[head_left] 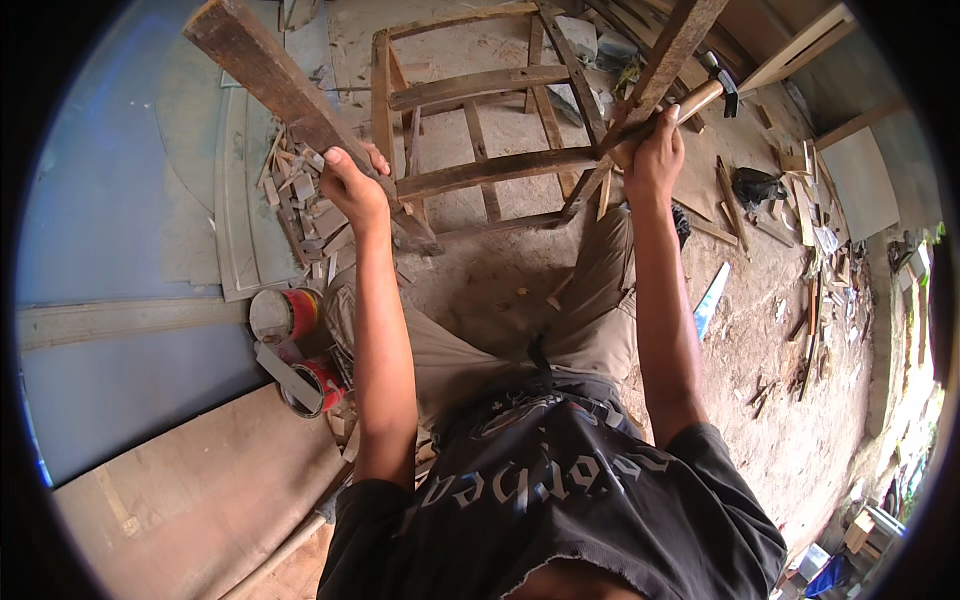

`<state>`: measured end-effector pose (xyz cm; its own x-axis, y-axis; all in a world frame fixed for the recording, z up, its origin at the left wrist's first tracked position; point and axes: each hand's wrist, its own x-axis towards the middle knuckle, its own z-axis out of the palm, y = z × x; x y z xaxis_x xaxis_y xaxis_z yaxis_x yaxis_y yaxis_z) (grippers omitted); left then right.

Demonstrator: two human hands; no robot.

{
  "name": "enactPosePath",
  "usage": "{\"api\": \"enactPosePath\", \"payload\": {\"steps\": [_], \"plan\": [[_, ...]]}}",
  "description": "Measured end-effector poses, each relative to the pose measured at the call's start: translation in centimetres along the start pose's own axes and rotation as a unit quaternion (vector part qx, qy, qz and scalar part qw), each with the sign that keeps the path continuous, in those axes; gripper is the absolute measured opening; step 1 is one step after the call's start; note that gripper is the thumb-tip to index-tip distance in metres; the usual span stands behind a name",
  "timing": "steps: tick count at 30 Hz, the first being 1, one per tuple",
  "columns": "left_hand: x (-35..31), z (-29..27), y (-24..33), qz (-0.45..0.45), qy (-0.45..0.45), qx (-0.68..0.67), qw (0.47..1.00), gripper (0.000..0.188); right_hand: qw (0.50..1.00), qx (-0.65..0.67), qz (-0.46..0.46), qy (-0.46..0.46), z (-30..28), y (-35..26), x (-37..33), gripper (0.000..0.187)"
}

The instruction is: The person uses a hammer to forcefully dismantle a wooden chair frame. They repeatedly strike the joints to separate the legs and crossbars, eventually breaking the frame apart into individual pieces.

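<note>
Wooden frame [500, 172] sits in front of the person, between and just beyond the knees, apparently resting on the floor [760, 335]. Left post [270, 80] and right post [680, 40] rise from its near side, both leaning outward in this fisheye view.

Left hand [355, 187]: fingers wrapped around the left post near its lower part, thumb on the near face. Right hand [655, 160]: fingers closed about the handle of the hammer [700, 97], beside the right post. Cannot tell whether they also grip that post. Hammer head points up and away to the right, clear of any joint.

Progress, judged from the present state: main body looks put together. Rails, cross slats and both posts appear joined; a curved slat [480, 87] spans the middle. No sheet or seat covers the slats; gaps between them show floor. No joint is being struck. Whether every joint is fixed cannot be told: nails too small to make out. Amount left therefore uncertain.

Surroundings: offcuts [312, 210] heaped left of the frame; two paint cans [270, 315] near the left knee; black bag [757, 187] on the floor at right.
</note>
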<state>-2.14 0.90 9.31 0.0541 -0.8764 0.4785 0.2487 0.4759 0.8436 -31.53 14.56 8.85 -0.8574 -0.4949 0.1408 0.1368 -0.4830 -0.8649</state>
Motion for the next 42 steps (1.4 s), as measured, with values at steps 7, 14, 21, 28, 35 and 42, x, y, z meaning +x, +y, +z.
{"api": "enactPosePath", "payload": {"steps": [7,14,21,28,35,42], "plan": [[-0.8,-1.8,0.0,0.064,0.038,0.132,0.988,0.069,0.978,-0.188,-0.042,0.077,-1.8,0.9,-2.6,0.041],[0.5,-1.8,1.8,0.077,-0.045,0.109,0.99,0.07,0.968,-0.214,-0.118,0.05,0.7,-3.1,-2.3,0.033],[2.0,-0.6,1.5,-0.026,-0.08,0.005,0.996,0.064,0.98,-0.144,-0.135,0.01,2.4,-2.1,-0.5,0.027],[1.5,0.2,1.3,0.002,-0.059,0.01,0.998,0.068,0.976,-0.082,-0.18,0.09,3.4,-0.7,-0.6,0.028],[1.5,0.5,1.7,0.007,-0.04,0.013,0.999,0.069,0.98,-0.09,-0.158,0.084,4.3,-1.6,-1.5,0.029],[1.7,0.5,1.6,0.014,-0.049,0.023,0.998,0.069,0.98,-0.087,-0.156,0.083,3.8,-1.2,-1.1,0.029]]}}
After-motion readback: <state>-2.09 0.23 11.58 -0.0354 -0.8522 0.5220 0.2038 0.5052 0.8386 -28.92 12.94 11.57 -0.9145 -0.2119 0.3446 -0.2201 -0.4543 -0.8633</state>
